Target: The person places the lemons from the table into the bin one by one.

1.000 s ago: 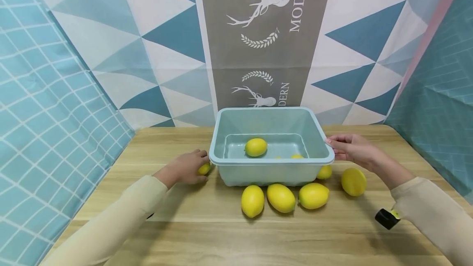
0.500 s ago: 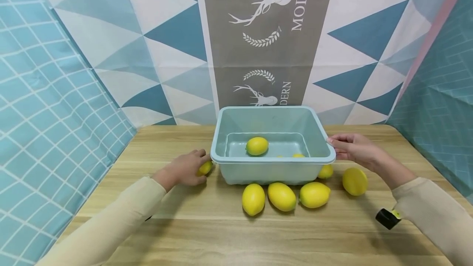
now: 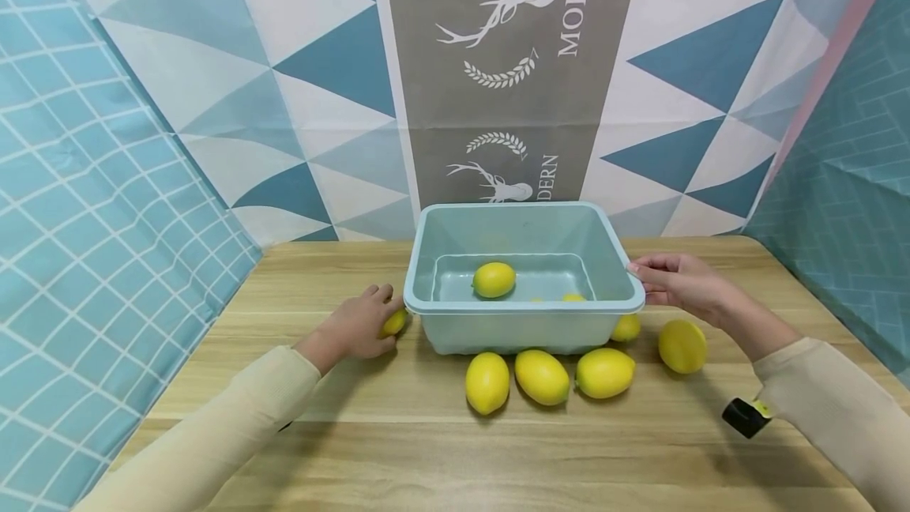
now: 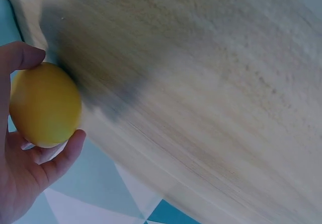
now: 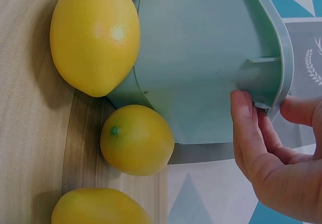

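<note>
a yellow lemon [image 3: 393, 323] sits on the wooden table [image 3: 398, 449] at the bin's nine o'clock, cupped in the left hand [image 3: 355, 326], fingers curled round it. the right hand [image 3: 678, 284] pinches the pale blue bin [image 3: 524, 308] rim at three o'clock, seemingly steadying it. four lemons [image 3: 543, 376] line its six o'clock side.

Bright, even light; left wrist view motion-blurred.
</note>
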A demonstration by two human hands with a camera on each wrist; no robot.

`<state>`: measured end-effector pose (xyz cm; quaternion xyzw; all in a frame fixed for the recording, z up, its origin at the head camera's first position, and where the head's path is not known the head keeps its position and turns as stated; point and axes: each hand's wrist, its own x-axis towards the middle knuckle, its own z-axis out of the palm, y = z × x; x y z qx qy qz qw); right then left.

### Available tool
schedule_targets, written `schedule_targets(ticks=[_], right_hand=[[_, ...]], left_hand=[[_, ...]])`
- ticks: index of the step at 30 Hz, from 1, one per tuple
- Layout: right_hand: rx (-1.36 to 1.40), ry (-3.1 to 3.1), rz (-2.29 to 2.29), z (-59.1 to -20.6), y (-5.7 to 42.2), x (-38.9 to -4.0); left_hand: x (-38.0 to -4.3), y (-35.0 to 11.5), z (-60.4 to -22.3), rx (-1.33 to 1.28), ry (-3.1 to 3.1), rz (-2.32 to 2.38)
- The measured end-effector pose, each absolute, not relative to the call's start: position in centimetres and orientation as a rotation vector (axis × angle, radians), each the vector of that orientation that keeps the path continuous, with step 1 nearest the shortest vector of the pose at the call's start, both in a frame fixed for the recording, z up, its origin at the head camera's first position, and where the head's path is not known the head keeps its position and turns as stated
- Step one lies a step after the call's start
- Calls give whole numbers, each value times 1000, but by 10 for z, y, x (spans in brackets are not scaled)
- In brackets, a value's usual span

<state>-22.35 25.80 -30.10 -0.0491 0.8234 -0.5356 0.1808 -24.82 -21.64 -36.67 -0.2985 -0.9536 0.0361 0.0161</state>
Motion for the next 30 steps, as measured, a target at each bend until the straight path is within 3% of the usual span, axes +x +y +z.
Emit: schedule_targets(ticks=[30], right_hand=[[-150, 2319, -1524, -302, 259, -223]], left_hand=[[-233, -226, -349, -918, -2906, 147]])
